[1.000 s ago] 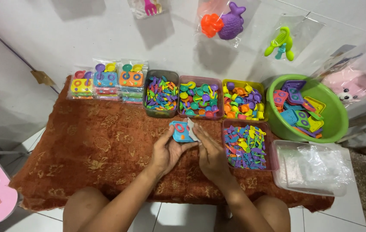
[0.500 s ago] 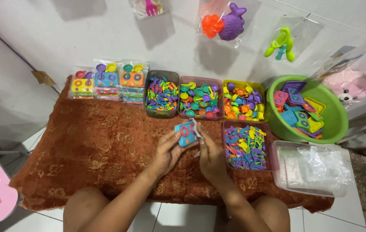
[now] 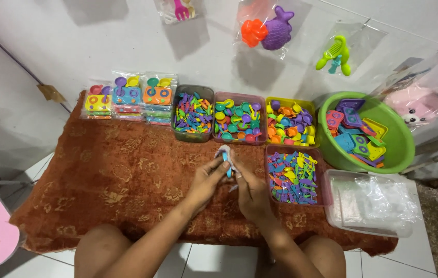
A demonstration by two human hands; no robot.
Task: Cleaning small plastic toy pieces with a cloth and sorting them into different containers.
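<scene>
At the centre of the frame, a person's left hand and right hand meet over a rust-red patterned cloth, both gripping a small blue toy piece that stands on edge between the fingertips. A thin clear plastic bag bunches over the top of the piece, pinched by the fingers of both hands; how far the piece sits inside it cannot be told.

Just above the hands, across the middle of the frame, three tubs stand side by side: a dark tub of mixed small toys, a pink tub of tiny pots and spoons, and a yellow tub of small cups. A fourth, pink tub of purple, blue and yellow utensils sits right of the hands, touching the right hand's side. At centre right, a green basin holds flat coloured toy stoves. Below it, at lower right, lies a clear box of plastic bags. In the upper left, packed toy sets are stacked against the wall.
</scene>
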